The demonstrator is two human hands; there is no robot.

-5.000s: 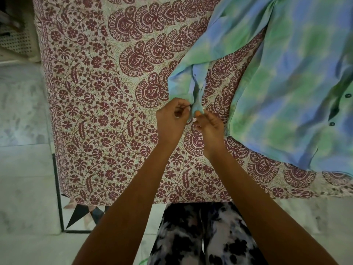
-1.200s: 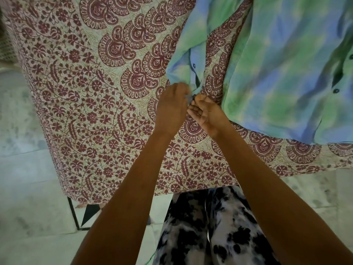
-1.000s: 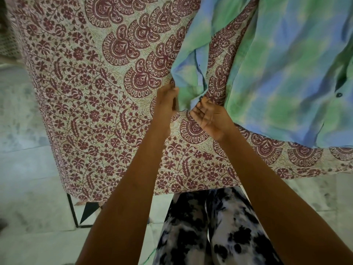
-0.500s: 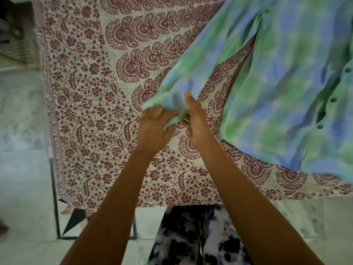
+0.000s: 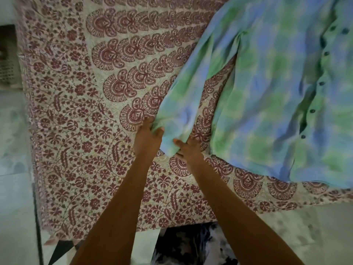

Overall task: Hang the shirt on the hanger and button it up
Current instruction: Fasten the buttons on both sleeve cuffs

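At centre, left hand, right hand gripped shirt cuff; seemingly sleeve-straightening step; next needs buttons, 3 o'clock.

The left hand and right hand are no longer buttoning the cuff; they are gripping the sleeve end, stretching it straight.

left hand and right hand reaching forward side by side, both gripping the sleeve end

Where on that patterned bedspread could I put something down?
The bedspread lies bare left of the sleeve; a narrow strip runs below the shirt hem. Crowded: under the shirt, and where left hand and right hand hold the sleeve.
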